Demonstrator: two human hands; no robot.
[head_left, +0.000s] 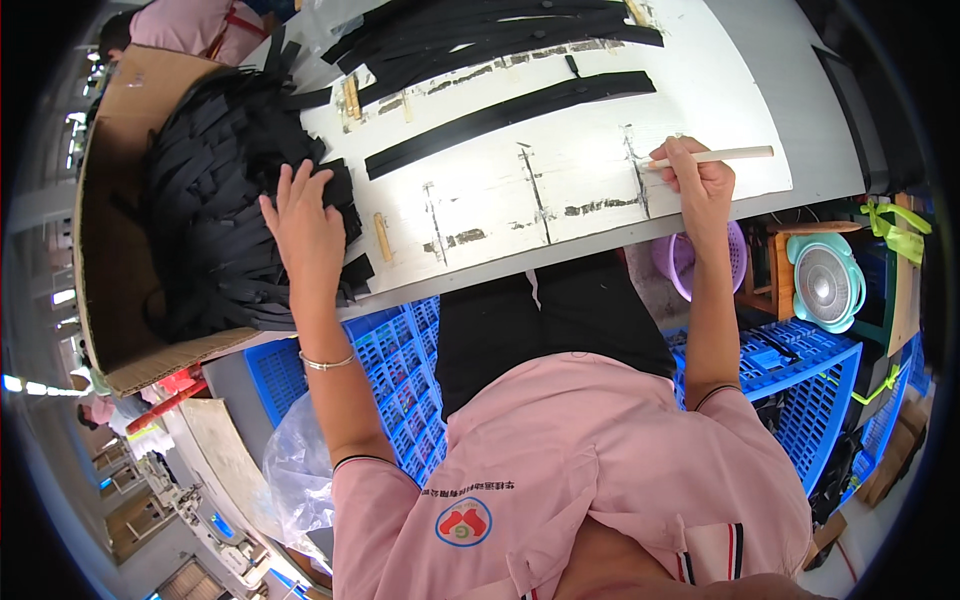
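My left hand [303,226] lies flat with spread fingers on a heap of black strips [215,210] in a cardboard box [110,290] at the table's left end. My right hand [698,180] grips a pale wooden stick [725,155] near the front right of the white board [580,170], its tip resting on the board by a dark glue mark. One long black strip [510,112] lies alone across the middle of the board. More black strips [490,35] are piled at the far edge.
Blue plastic crates [400,360] stand under the table on both sides of my legs. A small teal fan [826,280] and a purple basket [685,262] sit at the lower right. Another person in pink [180,28] is at the far left.
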